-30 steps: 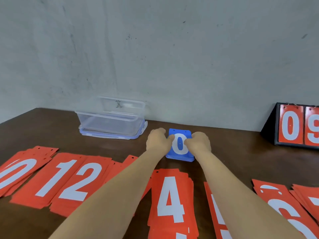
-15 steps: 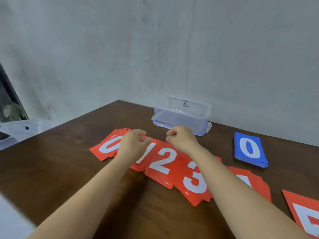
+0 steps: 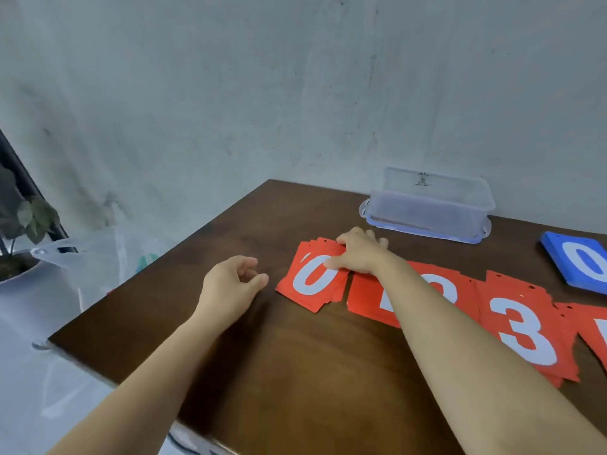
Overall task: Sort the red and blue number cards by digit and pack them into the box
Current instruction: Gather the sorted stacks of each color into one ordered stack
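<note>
Head view: right hand (image 3: 359,254) pinching red 0 stack (image 3: 312,279) at far edge; left hand (image 3: 231,284) hovering just left of it, loosely curled, empty. Squaring edges first advisable.

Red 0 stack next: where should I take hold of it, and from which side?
Probably its left long edge, approached from the left: the red 0 stack lies flat and splayed, its right edge crowds the next red pile, and the right hand grips that side.

We note dark wood surface (image 3: 295,372). On it: clear box (image 3: 427,205) upper right, blue 0 stack (image 3: 578,264) right edge, red 0 stack (image 3: 308,284) centre, red 3 stack (image 3: 525,330) right.
</note>
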Tool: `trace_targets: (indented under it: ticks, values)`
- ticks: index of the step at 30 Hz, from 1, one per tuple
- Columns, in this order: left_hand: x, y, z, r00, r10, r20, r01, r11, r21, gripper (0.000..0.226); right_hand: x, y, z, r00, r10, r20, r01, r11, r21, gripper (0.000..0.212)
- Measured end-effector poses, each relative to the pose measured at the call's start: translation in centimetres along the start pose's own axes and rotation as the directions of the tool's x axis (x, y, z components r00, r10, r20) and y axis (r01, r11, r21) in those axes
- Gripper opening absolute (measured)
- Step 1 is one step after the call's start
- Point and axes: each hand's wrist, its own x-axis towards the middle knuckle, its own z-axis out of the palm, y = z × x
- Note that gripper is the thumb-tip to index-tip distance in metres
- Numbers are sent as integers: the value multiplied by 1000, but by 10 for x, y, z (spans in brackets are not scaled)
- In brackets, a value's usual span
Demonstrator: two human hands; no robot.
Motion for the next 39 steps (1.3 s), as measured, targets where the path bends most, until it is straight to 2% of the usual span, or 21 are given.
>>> trace_targets:
  ticks: [10, 16, 18, 20, 22, 24, 26, 28, 31, 33, 35, 37, 39]
  values:
    - [-48, -14, -31, 1000, 27, -6, -27, 1000, 8, 38, -52, -42, 32, 987, -163, 6, 163, 986, -39, 67]
    - [-120, -23, -47, 990, -37, -138, 30, 999, -45, 12, -114, -53, 47, 967, -254, 0, 254, 967, -8, 64]
    - [-146, -20, -50, 975, -77, -208, 61, 995, -85, 21, -135, -54, 51, 962, -275, -3, 275, 961, 14, 63]
    - [-168, -19, -53, 967, -126, -221, 106, 989, -101, 32, -153, -54, 56, 957, -291, -3, 291, 957, 24, 64]
    - [-187, -20, -52, 968, -214, -131, 200, 973, -116, 43, -169, -55, 60, 951, -309, -2, 309, 950, 42, 66]
    - [-201, -22, -50, 944, -327, 51, 331, 926, -183, 47, -182, -56, 64, 943, -332, -4, 331, 941, 63, 67]
    - [-213, -23, -48, 885, -389, 255, 456, 834, -311, 45, -194, -58, 70, 932, -362, -16, 363, 929, 78, 67]
    - [-223, -22, -44, 835, -382, 396, 534, 738, -412, 47, -207, -61, 77, 916, -399, -29, 400, 912, 94, 68]
    - [-237, -17, -38, 800, -381, 464, 588, 655, -475, 46, -224, -65, 82, 888, -459, -23, 458, 879, 133, 66]
    - [-245, -10, -34, 804, -366, 468, 587, 612, -530, 38, -226, -56, 74, 896, -439, -72, 443, 868, 225, 59]
    - [-251, -2, -31, 819, -359, 448, 571, 598, -563, 37, -215, -34, 56, 932, -304, -195, 349, 897, 271, 52]
    - [-254, 6, -28, 836, -336, 434, 545, 600, -586, 37, -198, -3, 35, 951, -135, -277, 190, 965, 182, 51]
    - [-252, 15, -25, 845, -316, 431, 530, 598, -601, 40, -181, 23, 19, 963, -19, -267, 38, 997, 68, 52]
